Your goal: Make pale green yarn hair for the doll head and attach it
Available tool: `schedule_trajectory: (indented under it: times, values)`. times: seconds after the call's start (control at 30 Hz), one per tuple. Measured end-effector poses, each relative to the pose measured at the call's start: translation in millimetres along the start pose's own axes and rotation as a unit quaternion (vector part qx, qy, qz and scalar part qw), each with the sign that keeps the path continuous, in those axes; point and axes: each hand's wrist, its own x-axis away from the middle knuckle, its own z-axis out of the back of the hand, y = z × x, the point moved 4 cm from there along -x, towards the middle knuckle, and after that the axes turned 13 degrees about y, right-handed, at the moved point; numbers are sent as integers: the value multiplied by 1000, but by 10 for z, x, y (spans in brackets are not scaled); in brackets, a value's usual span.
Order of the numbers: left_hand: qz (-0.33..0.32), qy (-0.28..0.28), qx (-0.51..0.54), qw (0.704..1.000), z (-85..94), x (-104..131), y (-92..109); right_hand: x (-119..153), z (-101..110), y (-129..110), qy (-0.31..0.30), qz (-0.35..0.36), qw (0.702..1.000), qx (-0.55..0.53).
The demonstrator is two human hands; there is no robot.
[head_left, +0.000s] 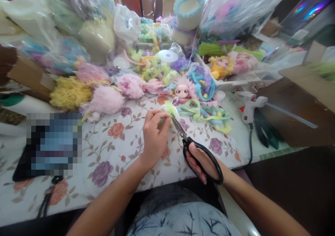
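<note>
1. The left hand (155, 134) has its thumb and finger pinched together on a small green and white fluffy piece (171, 107).
2. The fluffy piece pokes out past the fingertips, on the far side and a bit to the right.
3. The right hand (200, 161) is wrapped around the black handles of the scissors (191, 143).
4. The scissors point up and left, with their tips right by the pinched fingers.
5. A pink-haired doll head (182, 91) lies just past the fluffy piece.
6. Fuzzy blue, green and yellow strips (221, 115) lie to its right.
</note>
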Motion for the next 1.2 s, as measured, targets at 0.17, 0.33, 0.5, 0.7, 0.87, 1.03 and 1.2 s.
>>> schedule_trajectory:
  times: [0.17, 0.33, 0.5, 0.7, 0.87, 1.03, 1.2]
  values:
    - [-3, 2, 7, 1000, 9, -2, -14, -11, 13, -37, -3, 13, 1000, 14]
    - [3, -3, 17, 1000, 15, -8, -27, 17, -3, -139, -7, 8, 1000, 13]
    - [11, -6, 21, 1000, 25, -19, -29, 11, 44, -152, -10, 5, 1000, 25]
    - [28, -18, 41, 999, 40, -15, -55, -17, 71, -155, -13, 45, 997, 59]
    - [22, -16, 37, 999, 41, -20, -66, 16, 55, -151, -23, 1, 998, 53]
    - [10, -11, 33, 999, 40, -21, -65, 29, 67, -184, -9, -20, 999, 45]
    - [15, -11, 36, 999, 48, -23, -73, 39, 63, -288, 1, -44, 997, 58]
